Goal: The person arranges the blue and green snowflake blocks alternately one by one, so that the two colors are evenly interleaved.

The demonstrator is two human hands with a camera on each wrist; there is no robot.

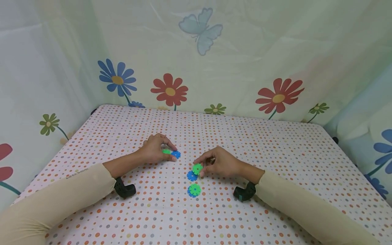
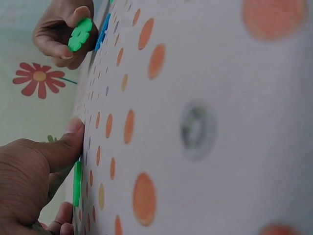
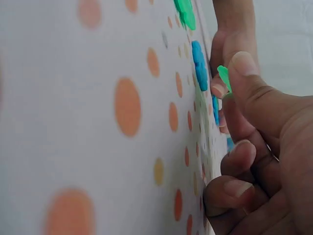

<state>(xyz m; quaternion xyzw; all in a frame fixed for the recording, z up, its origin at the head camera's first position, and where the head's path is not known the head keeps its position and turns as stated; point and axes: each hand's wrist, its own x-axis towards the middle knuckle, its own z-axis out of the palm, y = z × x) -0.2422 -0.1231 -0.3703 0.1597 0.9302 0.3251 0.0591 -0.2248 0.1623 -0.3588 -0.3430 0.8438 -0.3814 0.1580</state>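
On the worktop (image 1: 294, 156), two notched discs (image 1: 176, 154) lie side by side at the left hand (image 1: 153, 149); rightward, the right hand (image 1: 226, 164) holds a third disc (image 1: 197, 168) just behind a fourth disc (image 1: 191, 176). In front lies a stacked pair (image 1: 194, 189).

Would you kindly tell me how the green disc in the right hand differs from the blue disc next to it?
The green disc is pinched in the right hand, while the blue disc lies on the spotted cloth. The green disc is tilted; the blue disc lies flat. Both have notched rims.
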